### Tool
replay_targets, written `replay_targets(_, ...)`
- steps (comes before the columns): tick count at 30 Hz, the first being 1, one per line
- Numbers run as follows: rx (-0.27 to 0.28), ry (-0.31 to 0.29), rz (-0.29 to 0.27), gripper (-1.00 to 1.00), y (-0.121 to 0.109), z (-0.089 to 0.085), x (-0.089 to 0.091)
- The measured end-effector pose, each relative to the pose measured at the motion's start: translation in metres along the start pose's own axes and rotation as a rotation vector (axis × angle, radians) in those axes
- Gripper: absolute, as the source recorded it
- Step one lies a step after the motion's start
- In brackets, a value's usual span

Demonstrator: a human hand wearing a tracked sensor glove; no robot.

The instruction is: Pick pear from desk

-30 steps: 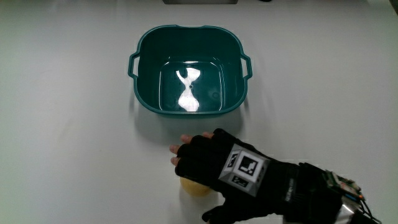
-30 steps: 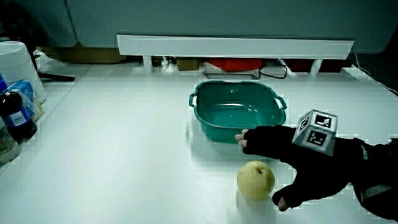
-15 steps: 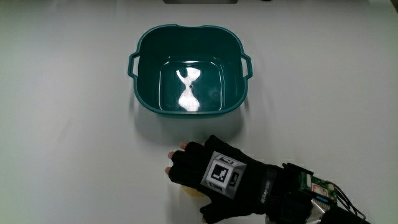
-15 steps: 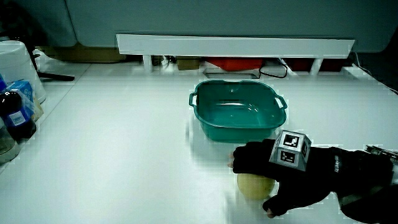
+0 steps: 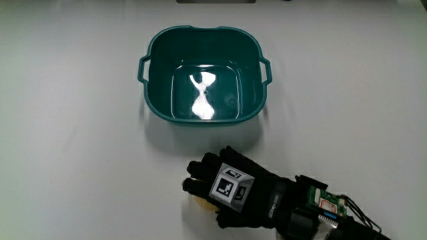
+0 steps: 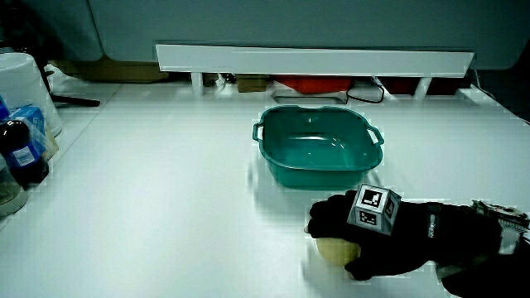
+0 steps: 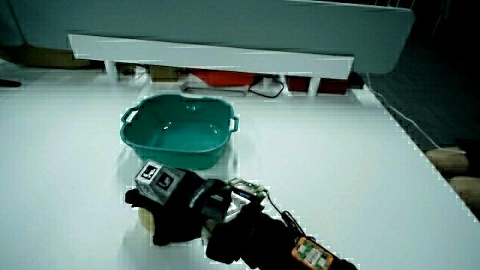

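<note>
Down on the desk, nearer the person than the teal basin, the fingers were curled over the pear and looked clamped on it. The hand covered it from above; a pale sliver showed in a side view. Grasp seemingly made, lift not yet done: the pear sat on the desk. Its long axis and stem direction were hidden.
</note>
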Motion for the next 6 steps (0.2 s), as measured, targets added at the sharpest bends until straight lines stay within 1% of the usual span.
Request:
replay_targets(1,-0.011,0.005,-0.005,1.0,0.001,0.003,0.003)
replay_targets(2,0.028,0.033,-0.01,1.0,0.002,0.007,0.006)
replay_targets(3,0.021,0.042,-0.009,1.0,0.003,0.009,0.01)
replay_targets(5,0.008,-0.005,-0.027,1.0,0.006,0.015,0.017)
replay_targets(6,0.015,-0.014,-0.034,1.0,0.008,0.018,0.02)
